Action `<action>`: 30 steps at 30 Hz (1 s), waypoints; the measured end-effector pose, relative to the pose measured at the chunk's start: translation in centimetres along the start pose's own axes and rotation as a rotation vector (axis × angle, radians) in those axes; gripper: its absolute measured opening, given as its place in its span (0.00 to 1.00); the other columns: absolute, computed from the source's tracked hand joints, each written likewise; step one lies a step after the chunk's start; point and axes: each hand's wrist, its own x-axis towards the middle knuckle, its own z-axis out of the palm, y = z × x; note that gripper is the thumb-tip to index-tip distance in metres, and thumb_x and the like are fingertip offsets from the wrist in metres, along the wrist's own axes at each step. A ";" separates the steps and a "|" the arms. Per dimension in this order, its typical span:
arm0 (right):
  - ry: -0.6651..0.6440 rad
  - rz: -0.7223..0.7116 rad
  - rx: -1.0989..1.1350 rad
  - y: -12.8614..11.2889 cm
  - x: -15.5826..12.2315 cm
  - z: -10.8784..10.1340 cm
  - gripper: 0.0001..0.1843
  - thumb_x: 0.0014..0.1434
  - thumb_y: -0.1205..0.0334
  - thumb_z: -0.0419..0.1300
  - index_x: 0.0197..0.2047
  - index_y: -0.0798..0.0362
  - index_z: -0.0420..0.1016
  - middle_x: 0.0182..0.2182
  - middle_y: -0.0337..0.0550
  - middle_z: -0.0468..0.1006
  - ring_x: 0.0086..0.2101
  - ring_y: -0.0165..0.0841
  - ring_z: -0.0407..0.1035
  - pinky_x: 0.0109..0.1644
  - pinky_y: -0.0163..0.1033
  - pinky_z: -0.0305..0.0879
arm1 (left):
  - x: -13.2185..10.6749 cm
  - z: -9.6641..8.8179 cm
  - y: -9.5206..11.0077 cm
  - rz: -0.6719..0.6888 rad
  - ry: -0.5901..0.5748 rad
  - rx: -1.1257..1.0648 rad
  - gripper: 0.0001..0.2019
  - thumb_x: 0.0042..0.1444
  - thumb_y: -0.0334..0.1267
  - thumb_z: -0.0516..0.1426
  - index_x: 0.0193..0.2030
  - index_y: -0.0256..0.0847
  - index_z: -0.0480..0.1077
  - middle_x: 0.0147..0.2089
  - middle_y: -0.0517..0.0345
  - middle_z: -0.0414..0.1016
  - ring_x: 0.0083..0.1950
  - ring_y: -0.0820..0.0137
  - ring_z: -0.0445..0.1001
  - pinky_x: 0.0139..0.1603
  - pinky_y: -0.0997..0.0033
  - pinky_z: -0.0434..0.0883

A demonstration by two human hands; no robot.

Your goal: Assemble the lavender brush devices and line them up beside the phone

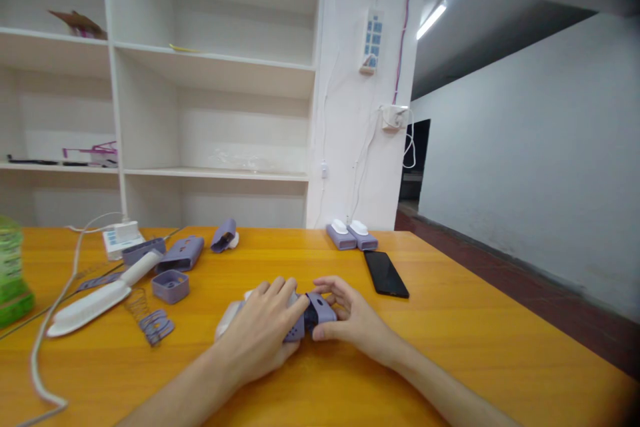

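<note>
My left hand (270, 317) is closed over a purple-and-white plastic device (296, 331) lying on the table. A rounded white part (227, 321) of it sticks out to the left from under my palm. With thumb and fingers curled round it, my right hand (350, 313) grips a purple plastic end piece (323, 310). This piece sits at the right end of the device, with a dark gap between them. Whether the two are joined inside cannot be made out. The left fingers hide most of the device.
Purple housing parts (171, 285), a white brush-shaped handle (95, 303) and a white cable (36, 360) lie at the left, beside a green bottle (13, 273). Two purple-and-white units (341, 237) stand at the back. A black phone (386, 273) lies at the right.
</note>
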 end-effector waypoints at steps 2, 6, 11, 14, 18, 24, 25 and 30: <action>-0.012 0.011 0.007 0.1 0.0 0.0 0.46 0.34 0.58 0.82 0.56 0.47 0.68 0.54 0.45 0.70 0.48 0.39 0.72 0.54 0.45 0.69 | -0.1 0.1 0.1 0.022 0.006 0.038 0.15 0.56 0.38 0.59 0.51 0.47 0.67 0.54 0.50 0.70 0.50 0.53 0.71 0.49 0.51 0.72; -0.014 0.013 -0.005 0.3 0.1 0.0 0.47 0.33 0.58 0.82 0.56 0.47 0.68 0.53 0.45 0.71 0.48 0.39 0.73 0.53 0.45 0.70 | -0.1 0.4 0.1 0.052 -0.006 0.071 0.16 0.57 0.40 0.60 0.52 0.47 0.66 0.54 0.50 0.70 0.50 0.53 0.71 0.49 0.52 0.71; -0.023 0.010 0.011 0.3 0.1 0.1 0.44 0.35 0.60 0.81 0.55 0.48 0.68 0.50 0.43 0.73 0.44 0.36 0.73 0.50 0.42 0.70 | 0.0 0.6 -0.1 0.091 -0.007 0.063 0.16 0.58 0.40 0.60 0.53 0.46 0.66 0.55 0.51 0.70 0.51 0.54 0.70 0.50 0.53 0.71; -0.022 0.003 0.012 0.2 0.0 0.3 0.43 0.36 0.61 0.81 0.54 0.49 0.68 0.50 0.42 0.73 0.43 0.34 0.73 0.48 0.40 0.70 | 0.1 0.7 0.0 0.095 -0.015 0.057 0.15 0.59 0.40 0.60 0.52 0.45 0.66 0.54 0.52 0.71 0.52 0.55 0.70 0.50 0.54 0.70; -0.012 -0.006 -0.034 0.1 -0.4 0.5 0.42 0.38 0.60 0.81 0.54 0.49 0.69 0.47 0.41 0.74 0.40 0.33 0.72 0.45 0.38 0.70 | 0.3 0.7 0.5 0.090 -0.024 0.021 0.14 0.59 0.40 0.60 0.50 0.43 0.67 0.54 0.50 0.71 0.52 0.54 0.69 0.52 0.53 0.69; 0.022 -0.056 -0.168 -0.6 -0.6 0.5 0.41 0.38 0.56 0.80 0.54 0.48 0.71 0.48 0.42 0.74 0.44 0.37 0.72 0.48 0.41 0.69 | 0.6 0.5 0.7 -0.017 0.011 -0.146 0.29 0.54 0.43 0.64 0.62 0.44 0.63 0.58 0.49 0.71 0.56 0.54 0.69 0.56 0.54 0.68; 0.025 -0.056 -0.195 -0.7 -0.6 0.4 0.42 0.37 0.55 0.81 0.55 0.48 0.71 0.48 0.42 0.74 0.44 0.38 0.72 0.48 0.42 0.70 | 0.6 0.4 0.5 -0.035 0.025 -0.175 0.35 0.51 0.47 0.66 0.65 0.45 0.61 0.62 0.49 0.69 0.59 0.52 0.68 0.59 0.53 0.67; 0.014 -0.041 -0.345 -1.1 -0.8 0.0 0.47 0.35 0.53 0.81 0.58 0.47 0.69 0.45 0.41 0.74 0.43 0.39 0.71 0.49 0.45 0.69 | -0.2 -0.2 -2.0 -0.108 0.000 -0.254 0.54 0.38 0.54 0.70 0.72 0.49 0.53 0.70 0.47 0.62 0.68 0.47 0.61 0.66 0.48 0.60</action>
